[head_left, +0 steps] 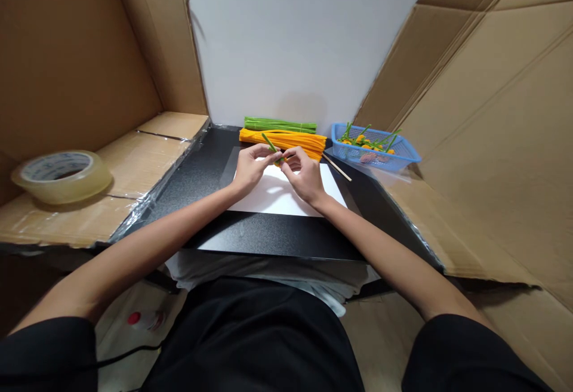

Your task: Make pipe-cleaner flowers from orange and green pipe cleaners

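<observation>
My left hand (250,168) and my right hand (305,172) meet over a white sheet (277,198) on the black table (268,234). Both pinch a small piece made of a green pipe cleaner (269,142) and an orange bit. The green stem sticks up and to the left from between my fingertips. Just behind my hands lies a bundle of orange pipe cleaners (295,139), and behind that a bundle of green pipe cleaners (280,124).
A blue basket (398,156) with several green and orange finished pieces stands at the right. A thin wooden stick (338,168) lies beside it. A roll of clear tape (62,176) rests on the cardboard ledge at the left. Cardboard walls enclose both sides.
</observation>
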`<action>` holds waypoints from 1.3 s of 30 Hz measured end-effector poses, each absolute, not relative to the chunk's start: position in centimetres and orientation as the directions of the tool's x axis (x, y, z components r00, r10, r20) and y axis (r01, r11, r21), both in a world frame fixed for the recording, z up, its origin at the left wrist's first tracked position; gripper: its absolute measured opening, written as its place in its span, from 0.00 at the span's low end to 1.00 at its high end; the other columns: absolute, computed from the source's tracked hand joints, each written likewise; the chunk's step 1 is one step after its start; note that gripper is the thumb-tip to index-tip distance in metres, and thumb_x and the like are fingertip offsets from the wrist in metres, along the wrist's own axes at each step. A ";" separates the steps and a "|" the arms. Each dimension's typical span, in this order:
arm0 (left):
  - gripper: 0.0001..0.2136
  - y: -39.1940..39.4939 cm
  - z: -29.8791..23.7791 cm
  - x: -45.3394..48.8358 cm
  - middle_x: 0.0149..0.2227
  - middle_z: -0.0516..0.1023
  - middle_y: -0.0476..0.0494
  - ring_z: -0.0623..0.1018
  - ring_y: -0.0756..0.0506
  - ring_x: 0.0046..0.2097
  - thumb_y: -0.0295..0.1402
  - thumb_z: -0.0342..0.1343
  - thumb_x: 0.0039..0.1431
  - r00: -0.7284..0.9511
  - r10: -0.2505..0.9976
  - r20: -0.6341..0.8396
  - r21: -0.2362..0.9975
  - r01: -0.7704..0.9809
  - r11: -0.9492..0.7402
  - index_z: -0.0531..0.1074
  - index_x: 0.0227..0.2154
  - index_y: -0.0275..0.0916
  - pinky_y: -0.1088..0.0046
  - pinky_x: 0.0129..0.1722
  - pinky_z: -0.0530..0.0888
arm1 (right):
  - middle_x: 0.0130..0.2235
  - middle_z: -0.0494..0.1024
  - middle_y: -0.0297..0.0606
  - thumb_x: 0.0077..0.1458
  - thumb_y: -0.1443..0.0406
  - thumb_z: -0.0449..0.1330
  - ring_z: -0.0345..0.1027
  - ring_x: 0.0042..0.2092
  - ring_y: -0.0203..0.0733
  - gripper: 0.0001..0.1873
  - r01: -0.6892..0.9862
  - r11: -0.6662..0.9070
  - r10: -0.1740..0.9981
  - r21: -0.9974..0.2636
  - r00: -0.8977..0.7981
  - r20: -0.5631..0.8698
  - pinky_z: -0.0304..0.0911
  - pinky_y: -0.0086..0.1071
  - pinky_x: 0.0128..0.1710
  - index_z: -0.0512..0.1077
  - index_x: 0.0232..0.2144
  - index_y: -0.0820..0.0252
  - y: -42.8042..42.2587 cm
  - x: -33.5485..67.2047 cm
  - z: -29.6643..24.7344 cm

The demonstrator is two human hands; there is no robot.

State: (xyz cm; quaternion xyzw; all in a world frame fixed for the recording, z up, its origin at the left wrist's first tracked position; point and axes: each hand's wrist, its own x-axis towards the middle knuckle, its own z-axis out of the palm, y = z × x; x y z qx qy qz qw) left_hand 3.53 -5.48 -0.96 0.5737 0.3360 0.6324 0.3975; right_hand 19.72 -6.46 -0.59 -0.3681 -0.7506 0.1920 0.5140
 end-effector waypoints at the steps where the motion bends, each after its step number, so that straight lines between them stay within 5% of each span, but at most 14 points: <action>1: 0.21 -5.4 -1.1 3.6 0.39 0.84 0.39 0.83 0.44 0.41 0.47 0.72 0.47 -0.016 0.895 0.446 0.885 -0.144 -0.443 0.80 0.36 0.34 0.67 0.43 0.80 | 0.33 0.82 0.35 0.58 0.60 0.62 0.79 0.34 0.40 0.08 0.347 0.662 0.744 -0.664 -0.200 0.637 0.75 0.34 0.39 0.70 0.39 0.55 -6.5 19.7 -0.6; 7: 0.31 -5.5 -1.3 3.9 0.39 0.84 0.41 0.84 0.43 0.42 0.49 0.71 0.47 0.002 0.899 0.437 0.877 -0.225 -0.426 0.75 0.51 0.39 0.66 0.41 0.82 | 0.35 0.82 0.36 0.58 0.59 0.62 0.79 0.34 0.41 0.09 0.341 0.646 0.754 -0.683 -0.148 0.639 0.75 0.34 0.37 0.70 0.38 0.56 -6.5 19.7 -0.5; 12: 0.27 -5.6 -1.1 3.7 0.41 0.83 0.39 0.83 0.42 0.44 0.49 0.70 0.48 0.036 0.870 0.491 0.857 -0.197 -0.476 0.76 0.46 0.37 0.66 0.43 0.82 | 0.33 0.81 0.36 0.58 0.59 0.62 0.79 0.33 0.40 0.09 0.333 0.650 0.751 -0.683 -0.139 0.646 0.74 0.34 0.36 0.69 0.37 0.56 -6.5 19.7 -0.4; 18: 0.29 -5.4 -0.9 3.5 0.46 0.82 0.37 0.82 0.41 0.50 0.46 0.70 0.49 0.093 0.852 0.515 0.848 -0.199 -0.491 0.72 0.52 0.41 0.64 0.47 0.80 | 0.33 0.81 0.35 0.58 0.58 0.62 0.79 0.33 0.41 0.10 0.321 0.643 0.755 -0.696 -0.111 0.647 0.74 0.34 0.35 0.68 0.37 0.55 -6.5 19.9 -0.2; 24: 0.20 -5.6 -0.7 3.9 0.48 0.81 0.38 0.82 0.43 0.47 0.45 0.70 0.48 0.088 0.873 0.479 0.849 -0.299 -0.436 0.75 0.39 0.39 0.64 0.47 0.80 | 0.31 0.81 0.34 0.58 0.58 0.61 0.79 0.33 0.40 0.09 0.289 0.652 0.754 -0.701 -0.151 0.640 0.73 0.33 0.35 0.67 0.37 0.55 -6.4 20.0 -0.2; 29: 0.17 -5.7 -0.5 3.9 0.40 0.83 0.41 0.83 0.44 0.42 0.44 0.69 0.49 0.101 0.900 0.425 0.881 -0.274 -0.385 0.75 0.34 0.37 0.64 0.45 0.81 | 0.32 0.81 0.34 0.59 0.60 0.60 0.78 0.32 0.39 0.08 0.333 0.675 0.730 -0.659 -0.172 0.661 0.73 0.33 0.35 0.69 0.38 0.55 -6.5 20.2 0.0; 39: 0.20 -5.6 -0.8 3.9 0.37 0.83 0.44 0.83 0.46 0.39 0.39 0.69 0.49 0.046 0.905 0.423 0.884 -0.241 -0.401 0.74 0.44 0.38 0.67 0.41 0.81 | 0.34 0.83 0.37 0.61 0.61 0.60 0.78 0.33 0.42 0.06 0.520 0.714 0.646 -0.469 -0.233 0.727 0.73 0.36 0.38 0.75 0.38 0.56 -6.4 20.7 0.1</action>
